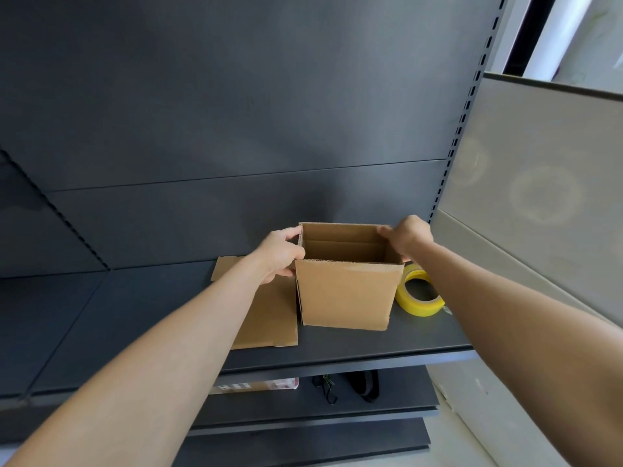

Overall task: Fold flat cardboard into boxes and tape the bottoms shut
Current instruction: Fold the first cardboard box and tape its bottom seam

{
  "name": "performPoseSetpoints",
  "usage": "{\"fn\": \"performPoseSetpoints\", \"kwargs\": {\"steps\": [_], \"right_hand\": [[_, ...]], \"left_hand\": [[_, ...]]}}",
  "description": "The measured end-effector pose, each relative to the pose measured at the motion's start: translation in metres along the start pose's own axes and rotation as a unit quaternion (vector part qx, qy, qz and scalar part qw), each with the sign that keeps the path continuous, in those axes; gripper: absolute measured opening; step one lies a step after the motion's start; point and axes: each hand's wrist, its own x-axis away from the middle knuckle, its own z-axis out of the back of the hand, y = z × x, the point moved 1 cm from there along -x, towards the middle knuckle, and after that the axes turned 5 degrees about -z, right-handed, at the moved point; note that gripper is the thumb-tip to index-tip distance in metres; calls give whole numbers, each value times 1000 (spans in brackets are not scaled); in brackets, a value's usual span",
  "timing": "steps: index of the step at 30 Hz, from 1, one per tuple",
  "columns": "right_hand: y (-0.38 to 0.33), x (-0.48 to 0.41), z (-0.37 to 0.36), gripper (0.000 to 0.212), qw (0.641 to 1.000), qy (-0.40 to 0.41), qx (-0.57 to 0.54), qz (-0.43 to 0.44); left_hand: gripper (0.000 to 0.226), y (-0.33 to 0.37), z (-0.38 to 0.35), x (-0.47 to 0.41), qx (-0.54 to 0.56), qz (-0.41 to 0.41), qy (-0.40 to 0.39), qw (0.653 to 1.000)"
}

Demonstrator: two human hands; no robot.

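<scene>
With the left hand (pixel 281 252) and right hand (pixel 406 238) both grasping the open brown cardboard box (pixel 349 291) by its 2 side walls, squaring its corners evenly on the dark metal shelf (pixel 337 345) seems wise.

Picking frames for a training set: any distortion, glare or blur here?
Head view: wide-angle bending curves the shelf upright and stretches the forearms; pale ring-shaped flare on the beige panel; box, tape roll and both hands look sharp.
</scene>
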Motion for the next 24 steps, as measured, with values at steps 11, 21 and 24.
{"fn": "performPoseSetpoints", "kwargs": {"steps": [11,21,24], "right_hand": [[-8,-6,-3,42,1000,19,-8,10],[-9,-1,-1,35,985,-104,-135,1],[-1,-1,5,23,959,-183,-216,-23]], "left_hand": [[63,-3,-4,4,-28,0,-27,999],[53,-11,-2,2,-54,24,-42,997],[53,-11,-3,0,-49,29,-42,998]]}}
